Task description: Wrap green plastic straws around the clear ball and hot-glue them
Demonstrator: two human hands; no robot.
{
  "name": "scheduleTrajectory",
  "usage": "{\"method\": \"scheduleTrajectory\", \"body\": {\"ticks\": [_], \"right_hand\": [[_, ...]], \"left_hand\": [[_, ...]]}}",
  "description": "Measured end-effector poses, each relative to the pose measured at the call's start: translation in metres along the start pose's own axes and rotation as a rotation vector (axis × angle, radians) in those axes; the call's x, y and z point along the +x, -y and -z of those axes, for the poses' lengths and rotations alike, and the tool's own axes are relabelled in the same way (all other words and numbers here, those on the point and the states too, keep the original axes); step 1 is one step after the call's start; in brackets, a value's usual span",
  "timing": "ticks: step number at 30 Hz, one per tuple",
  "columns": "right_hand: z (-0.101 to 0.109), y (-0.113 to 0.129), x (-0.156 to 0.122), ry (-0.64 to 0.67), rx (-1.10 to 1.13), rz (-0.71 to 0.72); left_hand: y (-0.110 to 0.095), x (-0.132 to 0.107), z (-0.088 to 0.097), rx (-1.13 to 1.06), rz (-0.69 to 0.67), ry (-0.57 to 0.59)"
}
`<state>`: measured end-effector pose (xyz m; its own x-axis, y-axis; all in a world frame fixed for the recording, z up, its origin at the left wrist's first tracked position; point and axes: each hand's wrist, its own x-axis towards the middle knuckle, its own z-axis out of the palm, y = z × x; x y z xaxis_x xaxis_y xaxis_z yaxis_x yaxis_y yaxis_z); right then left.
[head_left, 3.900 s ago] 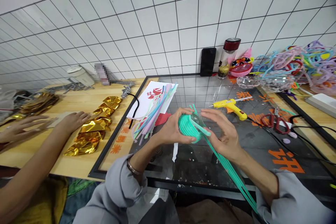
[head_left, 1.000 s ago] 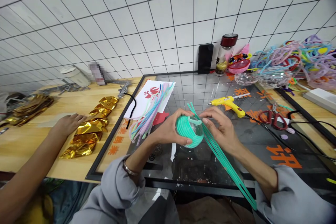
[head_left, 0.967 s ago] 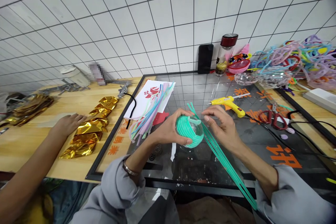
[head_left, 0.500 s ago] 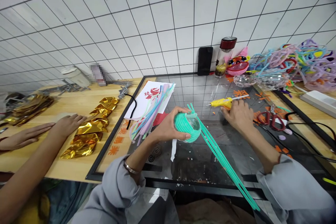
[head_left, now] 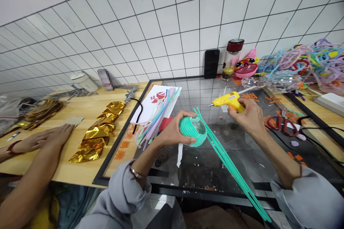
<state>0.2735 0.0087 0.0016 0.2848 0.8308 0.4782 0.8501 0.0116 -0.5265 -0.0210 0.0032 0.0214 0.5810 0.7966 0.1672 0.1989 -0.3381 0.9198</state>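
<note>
My left hand is wrapped round a small clear round bowl whose outside is wound with a green cord or tube. One loose end of that green strip shows at its rim. In my right hand is a yellow glue gun, lifted above the table with its metal tip pointing left toward the bowl. A white glue stick juts from its back. Several long green strips lie beside the bowl, slanting down over the table's front edge.
Pastel strips lie on white paper. Red-handled scissors, black cables and a tangle of coloured strips are at right. A phone and a flask stand by the wall. At left, another person's hands rest near gold foil.
My right hand has closed round the glue gun and raised it off the table. My left hand keeps hold of the bowl. The other person's hands have drawn together, away from the gold foil.
</note>
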Motion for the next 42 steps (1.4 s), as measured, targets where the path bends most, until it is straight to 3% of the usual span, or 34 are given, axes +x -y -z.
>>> {"method": "scheduleTrajectory", "body": {"ticks": [5, 10, 24, 29, 42], "right_hand": [[0.005, 0.02, -0.015, -0.062, 0.16, 0.177], [0.001, 0.029, -0.024, -0.09, 0.223, 0.259], [0.005, 0.031, -0.025, 0.001, 0.289, 0.278], [0.005, 0.029, -0.022, -0.01, 0.316, 0.222], [0.0, 0.035, -0.033, -0.062, 0.292, 0.34]], "left_hand": [[-0.001, 0.0, 0.0, -0.013, -0.006, -0.001], [-0.003, -0.001, -0.001, -0.017, 0.008, 0.008], [0.001, 0.0, -0.001, -0.045, -0.016, 0.023], [-0.001, 0.0, -0.001, -0.036, -0.01, 0.023], [-0.002, 0.0, -0.001, -0.03, 0.004, 0.013]]}}
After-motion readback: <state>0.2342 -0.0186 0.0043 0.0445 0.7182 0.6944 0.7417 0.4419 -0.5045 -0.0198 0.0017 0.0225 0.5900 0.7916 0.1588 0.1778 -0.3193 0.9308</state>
